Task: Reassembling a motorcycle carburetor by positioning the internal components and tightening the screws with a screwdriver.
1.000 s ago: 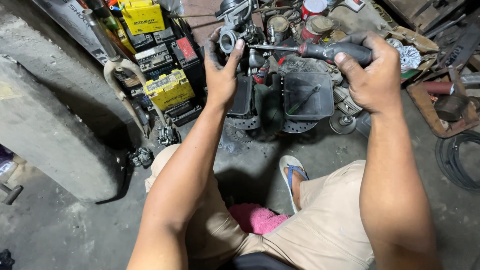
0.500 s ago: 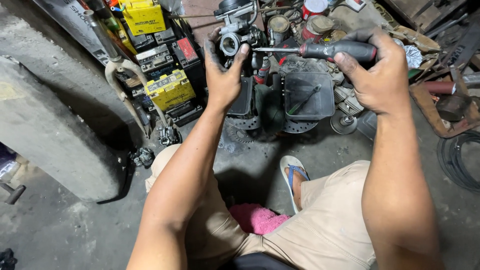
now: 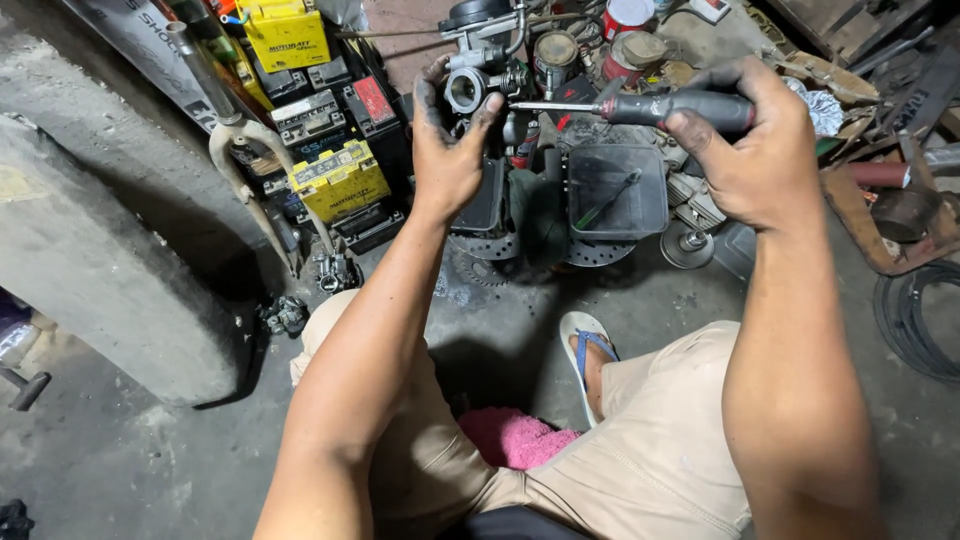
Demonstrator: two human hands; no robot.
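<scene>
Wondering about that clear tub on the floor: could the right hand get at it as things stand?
Probably not right away: the right hand is closed round the screwdriver, though the clear tub sits open just below it, nothing covering it.

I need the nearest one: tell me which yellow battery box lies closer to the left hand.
The lower yellow battery box, tilted beside the black batteries, lies closer to the left hand; the other yellow box sits higher, at the top edge.

Grimy metal carburetor (image 3: 470, 88), round bore facing the camera; dark-handled screwdriver (image 3: 640, 106) lies level, tip at its side.
</scene>
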